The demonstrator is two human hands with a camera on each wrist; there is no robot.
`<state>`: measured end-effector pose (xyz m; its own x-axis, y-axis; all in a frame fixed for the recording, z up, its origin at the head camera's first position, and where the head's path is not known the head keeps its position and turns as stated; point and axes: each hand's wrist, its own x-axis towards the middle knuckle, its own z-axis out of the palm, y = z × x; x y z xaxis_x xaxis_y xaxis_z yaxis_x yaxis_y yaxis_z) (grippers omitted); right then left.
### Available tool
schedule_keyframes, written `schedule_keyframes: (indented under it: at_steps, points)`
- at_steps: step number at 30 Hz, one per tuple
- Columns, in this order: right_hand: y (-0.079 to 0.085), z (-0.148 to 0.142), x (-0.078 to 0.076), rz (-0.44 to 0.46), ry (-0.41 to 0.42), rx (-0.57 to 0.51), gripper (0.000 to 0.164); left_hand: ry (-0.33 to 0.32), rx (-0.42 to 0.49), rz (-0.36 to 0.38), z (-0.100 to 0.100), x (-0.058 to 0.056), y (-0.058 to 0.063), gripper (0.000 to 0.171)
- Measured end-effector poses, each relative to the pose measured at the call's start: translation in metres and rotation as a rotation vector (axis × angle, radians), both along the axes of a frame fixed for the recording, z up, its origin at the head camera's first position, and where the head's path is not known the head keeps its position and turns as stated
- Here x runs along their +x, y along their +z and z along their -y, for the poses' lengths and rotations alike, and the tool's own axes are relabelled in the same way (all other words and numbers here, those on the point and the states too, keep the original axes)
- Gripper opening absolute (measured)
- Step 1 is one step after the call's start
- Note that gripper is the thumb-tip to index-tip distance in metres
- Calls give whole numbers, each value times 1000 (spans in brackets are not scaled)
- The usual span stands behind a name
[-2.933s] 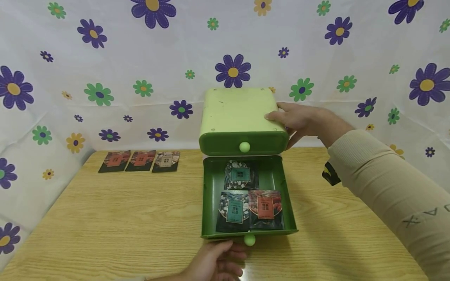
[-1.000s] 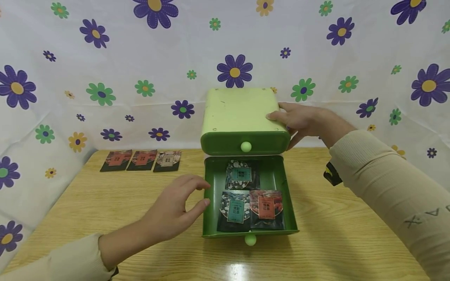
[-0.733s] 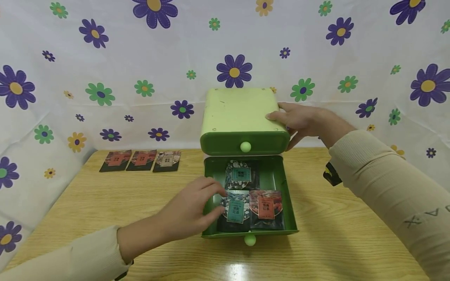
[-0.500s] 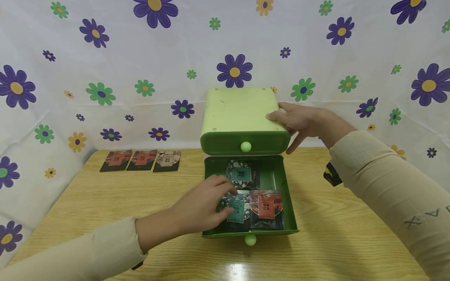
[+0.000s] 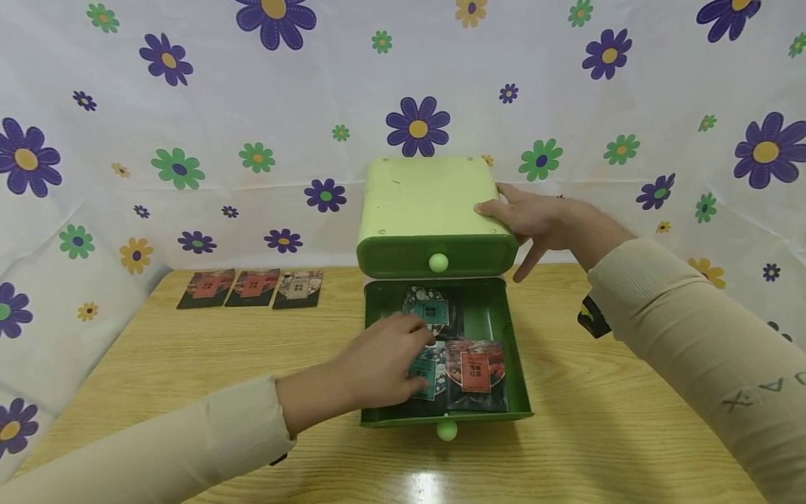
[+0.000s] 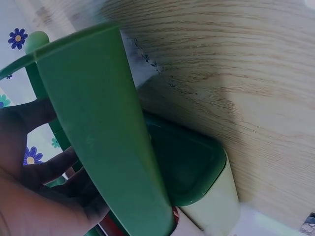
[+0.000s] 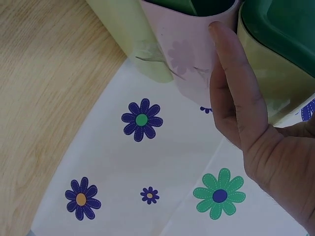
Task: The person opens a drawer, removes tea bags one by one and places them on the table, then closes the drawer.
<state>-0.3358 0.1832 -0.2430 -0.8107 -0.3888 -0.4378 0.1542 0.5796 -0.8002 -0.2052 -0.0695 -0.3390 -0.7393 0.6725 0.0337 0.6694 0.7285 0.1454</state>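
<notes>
Pick-up step, apparently: the teal-labelled sachet (image 5: 434, 371), front left in the pulled-out drawer (image 5: 483, 323), is partly covered by the left hand (image 5: 384, 364), thumb and fingers parted, no hold seen; a pinch is probably called for. The box (image 5: 434, 199) is touched by the right hand (image 5: 532, 217), fingers extended; wood-grain desk (image 5: 252, 364) is backed by flower-print cloth (image 5: 220, 112).

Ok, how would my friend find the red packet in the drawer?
Find the cabinet with the pale green top on the wooden table. Look into its pulled-out green drawer, at the front right. The red packet there has a red label; the other two packets showing have teal labels.
</notes>
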Motion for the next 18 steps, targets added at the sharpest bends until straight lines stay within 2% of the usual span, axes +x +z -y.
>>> schedule_keyframes:
  at_steps: [11, 18]
  points:
    - [-9, 2, 1, 46, -42, -46, 81, 15, -73, -4, -5, -5, -5, 58]
    - [-14, 3, 0, 88, -12, -111, 74, 15, -154, -24, -5, -5, -6, 66]
